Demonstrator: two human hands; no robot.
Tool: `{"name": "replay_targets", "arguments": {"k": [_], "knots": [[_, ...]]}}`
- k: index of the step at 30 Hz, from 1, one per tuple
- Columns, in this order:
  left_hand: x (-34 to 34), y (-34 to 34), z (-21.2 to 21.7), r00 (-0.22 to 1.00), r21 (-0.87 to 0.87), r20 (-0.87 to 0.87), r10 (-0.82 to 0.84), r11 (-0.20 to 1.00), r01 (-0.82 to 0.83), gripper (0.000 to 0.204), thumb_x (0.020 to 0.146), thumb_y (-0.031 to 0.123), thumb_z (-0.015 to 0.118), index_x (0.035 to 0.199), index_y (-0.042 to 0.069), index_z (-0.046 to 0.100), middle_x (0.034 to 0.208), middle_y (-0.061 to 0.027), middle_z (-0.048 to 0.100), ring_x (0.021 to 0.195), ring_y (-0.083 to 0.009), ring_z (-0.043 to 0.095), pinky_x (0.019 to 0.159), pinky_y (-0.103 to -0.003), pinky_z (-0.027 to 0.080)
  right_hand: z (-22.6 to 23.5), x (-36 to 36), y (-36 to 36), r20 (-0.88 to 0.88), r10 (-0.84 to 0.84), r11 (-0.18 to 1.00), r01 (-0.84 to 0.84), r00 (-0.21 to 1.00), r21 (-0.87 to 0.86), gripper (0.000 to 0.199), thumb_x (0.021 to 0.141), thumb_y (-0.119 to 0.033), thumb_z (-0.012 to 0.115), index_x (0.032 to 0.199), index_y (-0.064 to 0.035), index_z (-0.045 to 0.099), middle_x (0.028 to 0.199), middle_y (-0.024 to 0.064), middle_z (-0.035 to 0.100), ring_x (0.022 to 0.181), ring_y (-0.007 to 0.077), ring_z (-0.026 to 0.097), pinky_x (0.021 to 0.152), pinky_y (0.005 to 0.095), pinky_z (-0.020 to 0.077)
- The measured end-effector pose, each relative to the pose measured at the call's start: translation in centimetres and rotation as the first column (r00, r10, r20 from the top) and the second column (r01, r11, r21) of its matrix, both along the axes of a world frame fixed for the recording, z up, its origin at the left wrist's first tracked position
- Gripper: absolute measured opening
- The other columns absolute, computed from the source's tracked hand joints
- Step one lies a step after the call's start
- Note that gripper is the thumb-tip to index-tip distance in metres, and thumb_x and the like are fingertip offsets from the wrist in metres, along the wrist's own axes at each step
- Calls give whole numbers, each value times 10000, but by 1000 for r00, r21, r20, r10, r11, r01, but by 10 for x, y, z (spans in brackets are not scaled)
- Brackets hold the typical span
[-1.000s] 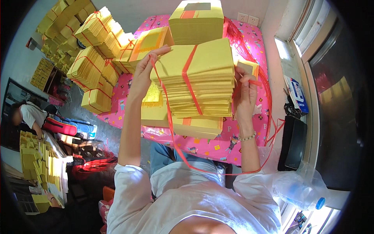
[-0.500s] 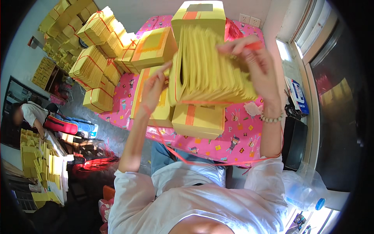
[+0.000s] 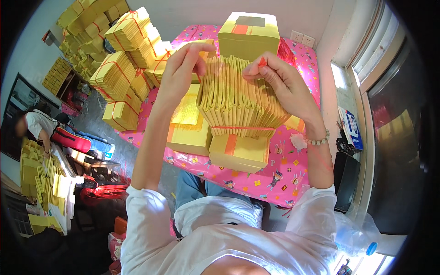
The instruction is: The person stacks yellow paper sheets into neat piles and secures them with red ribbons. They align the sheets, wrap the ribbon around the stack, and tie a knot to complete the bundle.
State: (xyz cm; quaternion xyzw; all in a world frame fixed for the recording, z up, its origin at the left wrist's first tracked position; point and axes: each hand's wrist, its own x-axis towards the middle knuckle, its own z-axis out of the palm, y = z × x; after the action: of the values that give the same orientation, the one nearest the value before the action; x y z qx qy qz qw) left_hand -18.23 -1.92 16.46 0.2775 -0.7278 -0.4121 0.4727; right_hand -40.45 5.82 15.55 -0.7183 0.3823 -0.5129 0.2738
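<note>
A thick bundle of folded yellow paper sleeves (image 3: 243, 98) stands on the pink table, with a red strip (image 3: 243, 128) across its lower front. My right hand (image 3: 286, 82) is at the bundle's upper right, thumb and fingers pinched on a red plastic strip (image 3: 262, 62). Just above the bundle's upper left corner is my left hand (image 3: 181, 68), its fingers bent but apart; I see nothing held in it. Under the front of the bundle sits a yellow block with an orange band (image 3: 233, 153). A yellow stack (image 3: 190, 133) lies to its left.
Behind the bundle is a tall yellow block (image 3: 250, 36). Tied yellow bundles (image 3: 121, 73) pile up at the left. The pink patterned tablecloth (image 3: 279, 183) spans the table. A large plastic bottle (image 3: 357, 236) is at lower right. A co-worker (image 3: 50, 128) bends over another table at far left.
My left hand has moved up from the bundle's left side. The long red strip that hung across my lap is gone from there. The bundle stands lower and less blurred in view.
</note>
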Motion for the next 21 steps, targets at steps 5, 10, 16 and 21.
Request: {"name": "replay_targets", "arguments": {"k": [5, 10, 16, 21], "knots": [[-30, 2, 24, 971, -36, 237, -39, 998, 49, 365, 1000, 298, 382, 960, 25, 621, 593, 43, 399, 571, -48, 378, 556, -215, 312, 6, 1, -5, -105, 38, 999, -36, 994, 14, 144, 985, -129, 436, 960, -6, 508, 889, 83, 640, 842, 127, 607, 770, 272, 482], [-46, -11, -1, 826, -617, 448, 341, 787, 10, 249, 959, 216, 427, 1010, 20, 571, 649, -129, 573, 650, -287, 584, 583, -405, 415, 18, 0, -9, -253, -48, 935, -46, 966, -352, 98, 927, -94, 506, 951, -15, 560, 951, 90, 601, 880, 213, 585, 804, 311, 454], [-49, 8, 16, 701, -549, 666, 255, 804, 229, 248, 954, 223, 439, 1095, 43, 535, 679, -179, 608, 678, -368, 606, 616, -479, 448, 20, -7, -13, -250, -207, 894, 79, 946, -440, 104, 903, -96, 535, 952, -38, 606, 1026, 84, 552, 892, 258, 565, 795, 323, 455], [-51, 11, 17, 748, -489, 644, 160, 838, 242, 303, 919, 329, 540, 1025, 49, 586, 606, -146, 558, 591, -329, 573, 557, -435, 415, 18, -12, -16, -188, -120, 956, 63, 975, -285, 126, 904, -94, 544, 982, -56, 634, 945, 62, 520, 885, 192, 571, 771, 300, 459]]}}
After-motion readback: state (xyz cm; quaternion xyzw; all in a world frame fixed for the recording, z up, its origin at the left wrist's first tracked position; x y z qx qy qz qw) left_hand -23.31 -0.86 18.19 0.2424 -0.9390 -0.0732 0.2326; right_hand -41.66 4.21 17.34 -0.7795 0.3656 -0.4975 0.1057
